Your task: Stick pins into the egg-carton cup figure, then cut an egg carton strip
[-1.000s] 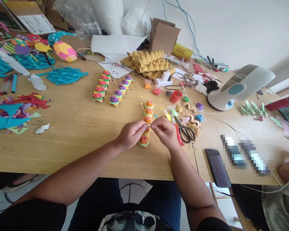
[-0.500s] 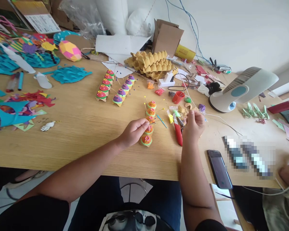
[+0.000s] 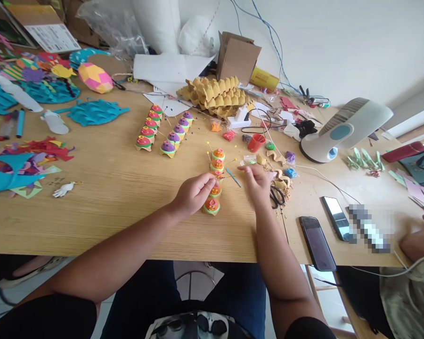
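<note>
An orange caterpillar [image 3: 212,205], made from a row of egg-carton cups with green rims, lies in front of me. Thin stalks with yellow tips stick out of it. My left hand [image 3: 195,192] is over its middle, thumb and finger pinched at one cup; thin dark stalks show by the fingertips, but what they grip is unclear. To the right, my right hand [image 3: 257,182] is closed in a pinch, with anything inside too small to make out. A blue thin tool [image 3: 233,177] lies between the hands. Black-handled scissors [image 3: 277,197] rest beside my right wrist.
Red caterpillars [image 3: 149,128] and purple caterpillars [image 3: 176,136] stand farther back, near stacked egg cartons [image 3: 215,96]. A red cup [image 3: 256,142], a fan [image 3: 339,132] and a phone [image 3: 317,243] are rightward. Colourful paper scraps [image 3: 45,155] lie left. Another person's hand [image 3: 420,235] is at the right edge.
My right hand has moved left and down, closer to my left hand. It now covers the spot where the red-handled tool lay, and the scissors have come into view. My left hand stays over the orange caterpillar.
</note>
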{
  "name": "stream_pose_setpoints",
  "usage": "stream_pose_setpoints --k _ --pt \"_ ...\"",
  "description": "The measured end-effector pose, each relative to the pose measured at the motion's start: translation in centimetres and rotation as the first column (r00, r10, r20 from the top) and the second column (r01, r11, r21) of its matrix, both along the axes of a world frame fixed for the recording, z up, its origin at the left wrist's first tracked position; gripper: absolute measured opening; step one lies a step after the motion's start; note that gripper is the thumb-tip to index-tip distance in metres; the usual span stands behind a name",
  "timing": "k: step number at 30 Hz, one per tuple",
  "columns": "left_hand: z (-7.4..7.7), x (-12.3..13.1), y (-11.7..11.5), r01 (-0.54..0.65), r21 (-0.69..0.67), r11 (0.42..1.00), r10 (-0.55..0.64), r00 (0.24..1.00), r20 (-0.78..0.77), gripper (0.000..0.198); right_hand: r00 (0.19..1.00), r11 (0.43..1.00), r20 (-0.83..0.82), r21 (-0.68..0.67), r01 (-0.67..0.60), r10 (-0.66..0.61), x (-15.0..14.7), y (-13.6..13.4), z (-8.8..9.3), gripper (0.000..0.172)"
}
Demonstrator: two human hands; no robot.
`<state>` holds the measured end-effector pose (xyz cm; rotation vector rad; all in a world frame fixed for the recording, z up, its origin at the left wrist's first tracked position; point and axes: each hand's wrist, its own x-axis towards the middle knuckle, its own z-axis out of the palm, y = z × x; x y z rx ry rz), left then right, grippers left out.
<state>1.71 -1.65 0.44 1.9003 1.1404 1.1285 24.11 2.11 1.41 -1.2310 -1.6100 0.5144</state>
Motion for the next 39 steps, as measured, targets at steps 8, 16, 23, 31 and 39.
stream_pose_setpoints --k 8,16,23,31,39 --pt "-0.2 0.1 -0.1 0.038 0.189 0.981 0.016 0.960 -0.278 0.026 0.927 0.935 -0.167 -0.056 -0.350 0.337 -3.8 -2.9 0.6 0.025" --pt "0.3 -1.1 0.9 -0.274 0.312 0.910 0.375 0.866 -0.332 0.031 0.932 0.988 -0.336 -0.015 -0.150 0.137 -2.7 -1.4 -0.8 0.025" --pt "0.0 -2.2 2.3 -0.377 0.163 0.912 0.345 0.487 -0.803 0.032 0.891 0.998 -0.454 0.032 0.052 -0.031 -1.9 0.5 -1.9 0.010" --pt "0.4 -2.4 2.1 -0.381 0.143 0.913 0.319 0.452 -0.833 0.036 0.891 0.999 -0.453 0.016 0.030 -0.019 -2.3 0.1 -2.0 0.023" --pt "0.6 -2.7 2.1 -0.375 0.141 0.916 0.319 0.471 -0.822 0.034 0.924 0.996 -0.378 0.050 0.078 -0.053 -2.4 0.0 -1.8 0.026"
